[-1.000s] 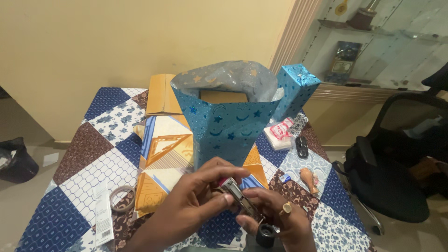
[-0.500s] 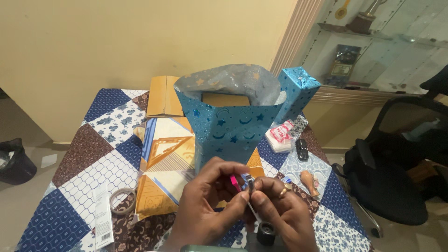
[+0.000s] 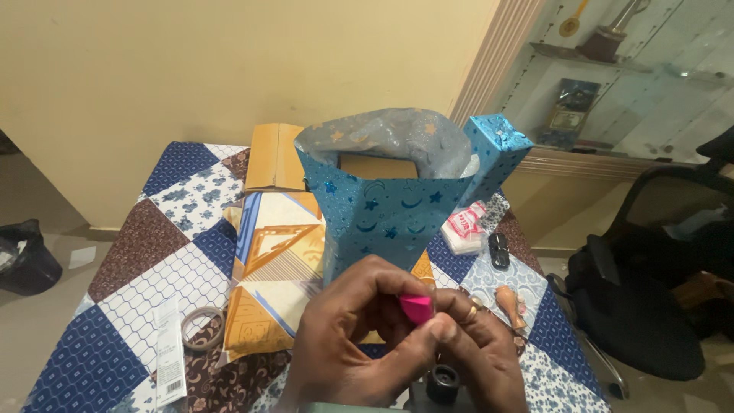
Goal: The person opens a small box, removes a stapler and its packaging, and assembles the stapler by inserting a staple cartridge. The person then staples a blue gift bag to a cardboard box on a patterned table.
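1. Both hands meet at the near edge of the worktop [image 3: 153, 252], which is covered by a patchwork cloth in blue, white and brown.
2. The left hand [image 3: 344, 344] and the right hand [image 3: 478, 356] are pressed together around a small pink sponge [image 3: 415, 307]; the fingers of both close on it, so each grip is grasping the sponge.
3. The sponge sits between the fingertips, above the near middle of the worktop, just in front of the blue paper bag [image 3: 390, 210].
4. A ring [image 3: 472, 312] shows on a finger of the right hand.
5. The blue bag stands open, patterned with stars and moons, with a brown box showing inside it.
6. Left of the bag lies an orange and blue folded paper [image 3: 267, 283]; farther left are a tape roll [image 3: 202, 329] and a white label strip [image 3: 168, 352].
7. Right of the hands are a small wooden stamp [image 3: 511, 302], a black key fob [image 3: 498, 250] and a white and red packet [image 3: 465, 228].
8. A small black cap [image 3: 443, 381] sits just below the hands.
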